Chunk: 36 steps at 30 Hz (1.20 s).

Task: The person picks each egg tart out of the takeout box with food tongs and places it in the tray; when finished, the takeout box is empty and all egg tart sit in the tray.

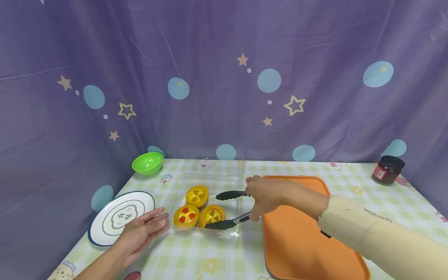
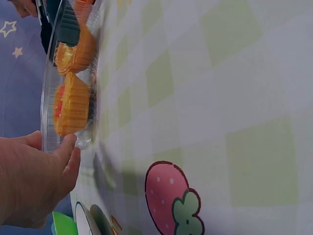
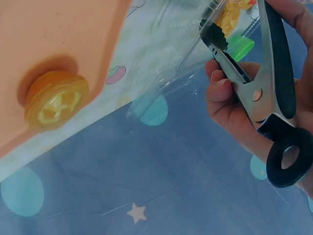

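Note:
My right hand (image 1: 267, 194) grips a pair of metal tongs (image 3: 254, 93) with black tips, spread apart over the clear plastic container (image 1: 232, 206). One tip overlaps the front edge of the right tart (image 1: 212, 214); the other hangs behind it. Beside that tart sit a tart with red pieces (image 1: 186, 216) and, further back, another yellow tart (image 1: 197, 195). My left hand (image 1: 145, 229) is at the container's left side, fingers extended, fingertips right at its wall. In the right wrist view, a fourth tart (image 3: 56, 100) lies on the orange tray (image 3: 63, 29).
A white plate (image 1: 105, 219) with a dark rim lies at the left, and a green bowl (image 1: 147, 163) stands behind it. The container's transparent lid (image 1: 213, 167) is folded back. A dark jar (image 1: 387, 171) stands at the far right. A purple curtain (image 1: 217, 46) hangs behind the table.

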### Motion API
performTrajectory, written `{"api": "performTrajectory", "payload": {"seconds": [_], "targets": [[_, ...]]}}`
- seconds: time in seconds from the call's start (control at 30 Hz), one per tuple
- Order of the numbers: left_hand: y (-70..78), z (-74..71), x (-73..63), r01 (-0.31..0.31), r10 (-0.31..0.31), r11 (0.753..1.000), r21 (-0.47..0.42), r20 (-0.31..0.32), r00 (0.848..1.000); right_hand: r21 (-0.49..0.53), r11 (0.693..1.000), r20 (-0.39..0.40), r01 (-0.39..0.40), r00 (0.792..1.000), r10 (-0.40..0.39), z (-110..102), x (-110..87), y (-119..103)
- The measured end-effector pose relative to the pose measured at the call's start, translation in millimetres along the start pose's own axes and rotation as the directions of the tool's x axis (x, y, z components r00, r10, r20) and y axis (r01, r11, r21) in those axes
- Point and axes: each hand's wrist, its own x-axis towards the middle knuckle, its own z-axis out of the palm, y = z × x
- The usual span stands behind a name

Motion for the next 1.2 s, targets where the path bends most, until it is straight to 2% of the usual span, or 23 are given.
{"api": "performTrajectory", "payload": {"seconds": [0.13,0.37,0.67,0.93,1.2], "targets": [[-0.2,-1.0,0.7,0.0,0.0,1.0,0.0,0.005,1.0,0.029,1.0,0.015,0.001,1.0,-0.002,2.7,3.8,-2.3],[-0.1,-1.7,0.4,-0.01,0.01,1.0,0.006,0.014,1.0,0.169,0.985,0.006,0.042,0.999,-0.044,10.5,1.0,2.1],[0.1,-0.9,0.3,-0.015,0.015,1.0,0.007,0.009,1.0,0.175,0.971,-0.088,0.164,0.985,-0.15,18.8,-2.3,8.2],[0.0,-0.5,0.9,-0.009,0.009,1.0,0.004,0.003,1.0,0.191,0.966,-0.11,0.173,0.982,-0.154,25.6,-6.8,11.6],[0.3,-0.6,0.7,-0.014,0.014,1.0,0.01,0.01,1.0,0.192,0.944,-0.247,0.27,0.944,-0.219,25.5,-13.1,20.3]]}}
